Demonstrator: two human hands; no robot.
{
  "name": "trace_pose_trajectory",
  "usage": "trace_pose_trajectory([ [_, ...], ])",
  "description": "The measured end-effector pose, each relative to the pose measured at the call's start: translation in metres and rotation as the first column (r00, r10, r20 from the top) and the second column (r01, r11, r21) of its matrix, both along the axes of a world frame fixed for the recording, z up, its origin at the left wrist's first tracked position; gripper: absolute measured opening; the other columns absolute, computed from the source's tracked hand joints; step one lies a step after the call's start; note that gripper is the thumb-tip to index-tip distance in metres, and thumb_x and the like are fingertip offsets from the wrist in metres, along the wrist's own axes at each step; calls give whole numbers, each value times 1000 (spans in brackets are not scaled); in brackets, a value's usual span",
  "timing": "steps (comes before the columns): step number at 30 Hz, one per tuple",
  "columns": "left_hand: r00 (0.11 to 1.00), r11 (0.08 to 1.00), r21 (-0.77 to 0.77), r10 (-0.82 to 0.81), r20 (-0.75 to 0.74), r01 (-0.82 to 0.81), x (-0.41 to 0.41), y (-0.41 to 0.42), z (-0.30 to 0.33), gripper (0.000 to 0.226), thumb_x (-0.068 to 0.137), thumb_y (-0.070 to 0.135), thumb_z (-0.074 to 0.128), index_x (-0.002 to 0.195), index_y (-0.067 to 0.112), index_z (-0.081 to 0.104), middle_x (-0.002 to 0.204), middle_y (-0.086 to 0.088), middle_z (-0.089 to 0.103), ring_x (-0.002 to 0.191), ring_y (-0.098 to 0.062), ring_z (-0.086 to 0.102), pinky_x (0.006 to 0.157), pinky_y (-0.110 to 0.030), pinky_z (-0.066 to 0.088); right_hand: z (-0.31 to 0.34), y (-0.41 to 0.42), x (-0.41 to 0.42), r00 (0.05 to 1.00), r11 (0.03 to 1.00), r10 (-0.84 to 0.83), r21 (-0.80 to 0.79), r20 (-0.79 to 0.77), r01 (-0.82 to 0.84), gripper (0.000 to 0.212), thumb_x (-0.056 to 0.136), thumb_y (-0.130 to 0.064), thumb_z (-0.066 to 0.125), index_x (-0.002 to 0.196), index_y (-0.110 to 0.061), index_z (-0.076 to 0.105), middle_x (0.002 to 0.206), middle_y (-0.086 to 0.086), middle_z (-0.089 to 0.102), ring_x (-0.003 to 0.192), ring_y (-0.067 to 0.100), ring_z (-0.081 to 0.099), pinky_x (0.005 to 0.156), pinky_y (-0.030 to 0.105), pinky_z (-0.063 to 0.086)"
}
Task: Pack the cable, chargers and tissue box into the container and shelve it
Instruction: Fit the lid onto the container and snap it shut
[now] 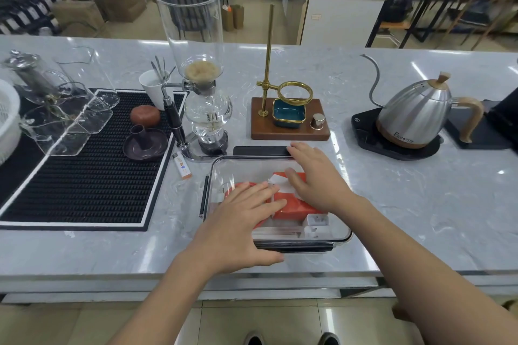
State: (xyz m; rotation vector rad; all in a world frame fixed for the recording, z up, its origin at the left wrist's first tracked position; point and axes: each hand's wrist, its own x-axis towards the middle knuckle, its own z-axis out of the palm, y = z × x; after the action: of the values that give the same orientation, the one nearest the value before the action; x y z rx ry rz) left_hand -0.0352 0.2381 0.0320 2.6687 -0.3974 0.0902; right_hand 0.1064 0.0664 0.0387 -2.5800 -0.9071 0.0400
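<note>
We press both flat, spread hands, left hand [246,213] and right hand [314,179], on the lidded container [221,173] at lower centre; orange tissue box [294,209] and chargers [316,225] inside. Risk: uneven pressure leaves latches unseated.

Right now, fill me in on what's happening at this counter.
A person is pressing both hands flat on a clear container on the grey counter. The left hand lies over its near left part, the right hand over its far right. Inside are an orange tissue box and two white chargers. The container is not yet shelved.
</note>
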Motion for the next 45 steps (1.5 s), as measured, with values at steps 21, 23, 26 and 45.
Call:
trace_pose_trajectory([
  [21,999,999,-27,43,19,-42,-3,-5,0,84,67,65,67,143,37,45,157,17,27,146,4,12,122,-31,8,-12,10,17,998,994,-56,-93,33,59,38,99,-40,39,126,-20,56,116,0,63,108,22,53,100,41,35],
  [23,999,999,-8,35,32,-35,-3,-5,-2,82,68,64,66,142,35,46,157,15,28,147,1,14,122,-33,11,-12,11,17,998,994,-54,-95,30,56,37,99,-40,39,125,-20,56,116,0,63,108,22,53,100,41,35],
  [26,998,1000,13,24,50,-25,-3,-6,-5,79,70,63,65,141,33,49,157,12,30,147,-3,17,122,-36,14,-12,11,18,998,994,-53,-91,25,55,36,99,-40,39,123,-20,57,114,0,63,107,22,53,99,41,34],
  [45,964,953,286,-165,208,101,-4,-2,-11,74,59,38,71,129,16,61,140,-6,57,136,-27,46,107,-56,38,-15,9,18,998,998,-55,-40,24,56,38,98,-43,40,127,-23,55,119,-3,63,111,19,54,103,39,35],
])
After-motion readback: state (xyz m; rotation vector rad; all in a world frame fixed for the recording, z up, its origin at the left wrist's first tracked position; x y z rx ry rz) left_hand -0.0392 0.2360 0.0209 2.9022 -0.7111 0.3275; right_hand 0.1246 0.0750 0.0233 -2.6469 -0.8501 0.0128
